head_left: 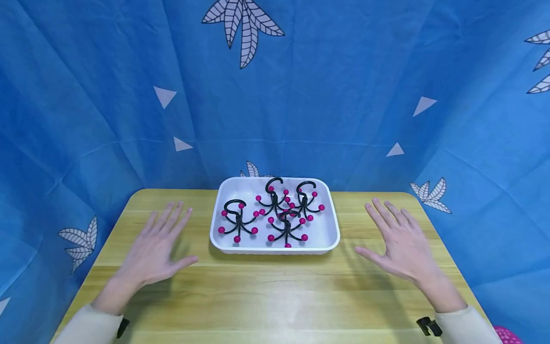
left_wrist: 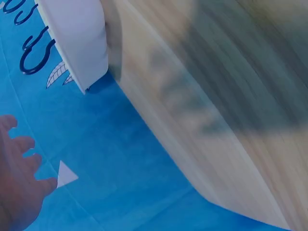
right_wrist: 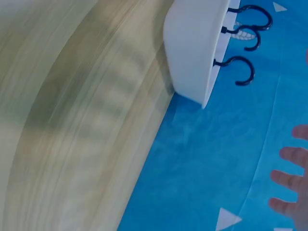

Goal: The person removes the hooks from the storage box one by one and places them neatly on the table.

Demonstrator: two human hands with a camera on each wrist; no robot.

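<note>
Head cam, L hand point(head_left: 151, 254), R hand point(head_left: 401, 246) splayed, free, tray point(head_left: 253, 250) w/ hooks point(head_left: 287, 225) btwn, blue cloth point(head_left: 343, 95) behind.

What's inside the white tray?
Inside the white tray are four black hooks with pink balls around them. Three bunch together and overlap, so some parts are covered and I can't count every ball. The bits of tray floor right under them are hidden too.

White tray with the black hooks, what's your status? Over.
Left hand and right hand spread, holding nothing, on either side of the white tray. Four black hooks inside. No obstacle visible between hands and tray.
</note>
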